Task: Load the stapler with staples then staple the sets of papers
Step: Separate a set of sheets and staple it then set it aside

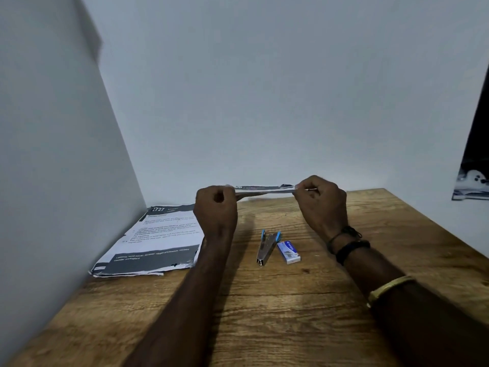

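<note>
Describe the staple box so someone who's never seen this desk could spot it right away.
On the wooden table, look between the person's two forearms. Beside the open stapler, on its right, lies the staple box: small, blue and white cardboard, unlike the metal stapler.

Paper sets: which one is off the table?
The thin printed paper set pinched between left hand and right hand; the other printed stack lies flat by the left wall.

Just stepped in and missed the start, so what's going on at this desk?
A person holds a set of papers up above the wooden table, edge-on to the camera, gripped by the left hand and the right hand. The stapler lies untouched on the table beside a small staple box. A stack of printed papers rests on the left by the wall.
</note>
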The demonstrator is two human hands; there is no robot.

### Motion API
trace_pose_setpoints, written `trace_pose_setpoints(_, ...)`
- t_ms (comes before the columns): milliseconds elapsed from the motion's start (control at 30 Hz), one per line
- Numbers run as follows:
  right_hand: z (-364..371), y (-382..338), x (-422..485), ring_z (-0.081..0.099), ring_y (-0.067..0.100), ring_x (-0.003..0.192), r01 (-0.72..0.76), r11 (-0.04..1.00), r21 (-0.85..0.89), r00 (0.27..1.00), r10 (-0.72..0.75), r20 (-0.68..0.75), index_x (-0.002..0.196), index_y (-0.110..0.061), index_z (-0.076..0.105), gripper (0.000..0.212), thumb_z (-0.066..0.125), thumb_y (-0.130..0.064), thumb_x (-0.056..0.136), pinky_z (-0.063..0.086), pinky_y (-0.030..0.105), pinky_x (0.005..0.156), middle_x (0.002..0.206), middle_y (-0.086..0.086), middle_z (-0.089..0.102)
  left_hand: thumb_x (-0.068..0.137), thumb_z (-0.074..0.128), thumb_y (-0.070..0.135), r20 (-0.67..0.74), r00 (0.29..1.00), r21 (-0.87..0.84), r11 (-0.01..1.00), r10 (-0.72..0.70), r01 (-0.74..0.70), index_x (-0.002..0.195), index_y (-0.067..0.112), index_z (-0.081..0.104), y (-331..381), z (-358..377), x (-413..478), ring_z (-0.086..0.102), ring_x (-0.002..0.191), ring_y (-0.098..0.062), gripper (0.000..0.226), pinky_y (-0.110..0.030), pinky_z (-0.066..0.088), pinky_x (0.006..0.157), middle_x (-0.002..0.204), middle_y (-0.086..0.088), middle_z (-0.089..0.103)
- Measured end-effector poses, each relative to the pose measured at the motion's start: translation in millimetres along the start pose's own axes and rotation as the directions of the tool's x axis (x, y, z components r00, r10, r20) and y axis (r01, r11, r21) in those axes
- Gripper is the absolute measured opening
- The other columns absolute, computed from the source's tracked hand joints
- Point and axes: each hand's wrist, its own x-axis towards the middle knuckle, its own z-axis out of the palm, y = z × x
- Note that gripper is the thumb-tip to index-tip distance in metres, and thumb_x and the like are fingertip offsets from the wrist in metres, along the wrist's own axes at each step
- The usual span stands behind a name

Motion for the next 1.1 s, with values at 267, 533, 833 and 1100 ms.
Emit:
trace_pose_setpoints(267, -7.8, 11.5, 2.8, 0.073, 0.025, 0.063, -0.117, 0.99, -0.079, 0.992, 0.121, 0.04, 0.052, -0.003, 0.066, 0.038, 0.07, -0.021, 0.085, 0.057, 0.035, 0.064, 0.057, 0.014, 0.071, 0.083, 0.069, -0.005, 0.526, 0.575, -0.374, 0.437, -0.626, 0.818, 0.089, 0.004, 0.073, -9.4, -13.2, 6.6, 0.069, 0.058, -0.022, 0.012, -0.031, 0.061, 0.056, 0.084, -0.013, 0.069)
trace_pose_setpoints(533, -2.9, 7.0, -9.0, 0.066, 0.012, 0.094, 0.04, 0.952, -0.303, 0.914, 0.088, 0.396, 0.084, -0.027, 0.079, 0.011, 0.07, -0.026, 0.079, 0.052, 0.032, 0.086, 0.093, -0.009, 0.077, 0.079, 0.053, -0.014, 0.445, 0.713, -0.209, 0.712, -0.542, 0.671, 0.105, 0.009, 0.078, -13.0, -5.7, 3.5, 0.063, 0.073, -0.021, 0.043, -0.033, 0.057, 0.069, 0.088, -0.007, 0.071)
trace_pose_setpoints(833, 13.7, -17.1, -20.3, 0.057, 0.016, 0.117, 0.421, 0.866, -0.27, 0.579, -0.028, 0.815, 0.116, -0.035, 0.075, 0.05, 0.056, -0.003, 0.082, 0.048, 0.032, 0.096, 0.119, -0.002, 0.066, 0.078, 0.058, -0.011, 0.383, 0.765, -0.111, 0.796, -0.518, 0.595, 0.124, 0.006, 0.07, -24.6, -2.8, 2.5, 0.068, 0.111, -0.034, 0.05, -0.05, 0.057, 0.099, 0.115, -0.017, 0.072)
trace_pose_setpoints(1100, 25.2, -23.4, -22.0, 0.059, 0.024, 0.114, 0.604, 0.721, -0.338, 0.514, -0.029, 0.857, 0.115, -0.045, 0.069, 0.044, 0.061, -0.015, 0.084, 0.051, 0.042, 0.094, 0.12, 0.002, 0.058, 0.079, 0.072, 0.0, 0.324, 0.791, -0.189, 0.784, -0.519, 0.591, 0.098, 0.013, 0.079, -35.6, 2.3, 1.1, 0.072, 0.107, -0.034, 0.024, -0.05, 0.057, 0.098, 0.107, -0.015, 0.077)
